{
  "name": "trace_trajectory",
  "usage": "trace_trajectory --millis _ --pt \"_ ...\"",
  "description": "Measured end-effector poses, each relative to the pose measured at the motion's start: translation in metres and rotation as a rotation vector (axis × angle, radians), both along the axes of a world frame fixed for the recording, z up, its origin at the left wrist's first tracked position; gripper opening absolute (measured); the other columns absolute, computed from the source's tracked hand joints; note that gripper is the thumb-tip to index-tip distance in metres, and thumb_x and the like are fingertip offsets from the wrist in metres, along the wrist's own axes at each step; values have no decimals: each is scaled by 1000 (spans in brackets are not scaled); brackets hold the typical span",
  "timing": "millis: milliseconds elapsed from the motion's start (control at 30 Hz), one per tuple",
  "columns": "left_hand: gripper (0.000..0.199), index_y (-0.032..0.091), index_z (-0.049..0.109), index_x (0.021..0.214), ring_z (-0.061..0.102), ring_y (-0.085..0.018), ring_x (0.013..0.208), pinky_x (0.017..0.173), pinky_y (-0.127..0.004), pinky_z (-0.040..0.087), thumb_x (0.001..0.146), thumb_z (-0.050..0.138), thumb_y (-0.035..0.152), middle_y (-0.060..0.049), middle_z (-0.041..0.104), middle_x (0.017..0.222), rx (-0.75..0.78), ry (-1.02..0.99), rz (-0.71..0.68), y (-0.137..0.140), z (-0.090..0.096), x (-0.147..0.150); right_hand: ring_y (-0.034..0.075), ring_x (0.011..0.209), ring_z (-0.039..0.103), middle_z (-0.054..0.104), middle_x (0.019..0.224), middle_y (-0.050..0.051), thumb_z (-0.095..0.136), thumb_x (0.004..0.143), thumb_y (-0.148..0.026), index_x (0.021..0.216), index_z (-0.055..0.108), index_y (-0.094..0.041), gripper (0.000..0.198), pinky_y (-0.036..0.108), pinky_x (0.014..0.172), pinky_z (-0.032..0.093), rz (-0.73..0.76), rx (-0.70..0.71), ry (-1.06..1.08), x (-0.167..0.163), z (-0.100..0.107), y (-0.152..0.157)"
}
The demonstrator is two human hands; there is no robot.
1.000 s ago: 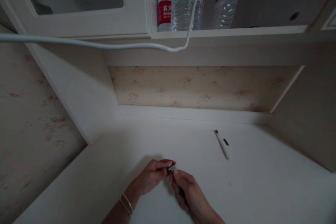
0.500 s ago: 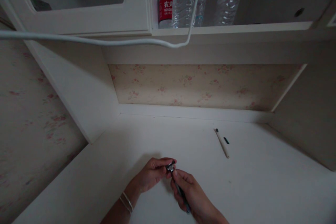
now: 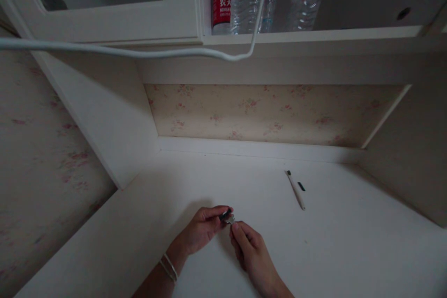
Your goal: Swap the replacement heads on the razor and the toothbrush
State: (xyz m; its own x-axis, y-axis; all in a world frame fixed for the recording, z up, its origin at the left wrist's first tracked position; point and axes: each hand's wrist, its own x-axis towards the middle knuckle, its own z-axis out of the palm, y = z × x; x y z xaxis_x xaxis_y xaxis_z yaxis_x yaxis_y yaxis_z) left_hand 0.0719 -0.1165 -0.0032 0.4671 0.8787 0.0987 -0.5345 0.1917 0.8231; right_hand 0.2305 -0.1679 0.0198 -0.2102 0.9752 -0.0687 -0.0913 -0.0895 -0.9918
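Observation:
Above the white desktop, both hands meet on what looks like a razor [image 3: 230, 220] with a silvery neck. My left hand [image 3: 204, 228], with two pale bangles at the wrist, pinches its small dark head [image 3: 225, 214] between thumb and fingers. My right hand [image 3: 249, 247] is closed around the handle just below the silvery part. Its fingers hide most of that handle. Whether head and neck are joined or slightly apart, I cannot tell.
On the desktop [image 3: 167, 181] to the right lie a toothbrush [image 3: 296, 191] and a small dark strip [image 3: 301, 186]. Overhead, a white cable [image 3: 157, 53] crosses the cabinet front, and plastic bottles [image 3: 246, 7] stand on the shelf. A side panel [image 3: 108, 116] rises at left.
My right hand has turned and shifted slightly, so the dark handle that showed below it is now hidden. The dark head in my left hand has tilted, showing more of its length.

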Motion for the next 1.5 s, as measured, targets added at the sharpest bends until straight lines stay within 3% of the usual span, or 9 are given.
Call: trace_trajectory --millis 700,933,1133,1500 --pt "24 21 73 97 57 -20 100 87 -30 41 73 74 23 -10 63 114 82 47 -38 2 -4 1 5 40 20 31 48 -8 55 78 -63 61 43 -18 50 21 38 12 13 -81 148 -2 -2 6" --pt "23 21 73 97 56 -18 96 84 -29 41 74 73 24 -10 63 111 138 62 -31 2 -3 0 4 32 21 34 49 -9 51 79 -66 70 48 -18 49 18 29 12 107 -145 138 1 2 3" --pt "28 20 71 102 54 -12 73 68 -27 41 75 72 23 -11 63 109 117 1 -76 2 -1 3 3 32 25 40 52 -8 48 85 -59 84 56 -15 45 14 27 23 156 -98 219 2 3 1" --pt "28 20 72 99 56 -14 78 72 -29 41 71 75 23 -12 64 111 38 -1 -68 2 3 2 3 30 26 42 51 -7 45 87 -58 72 52 -15 46 13 27 23 140 -73 172 4 1 5"
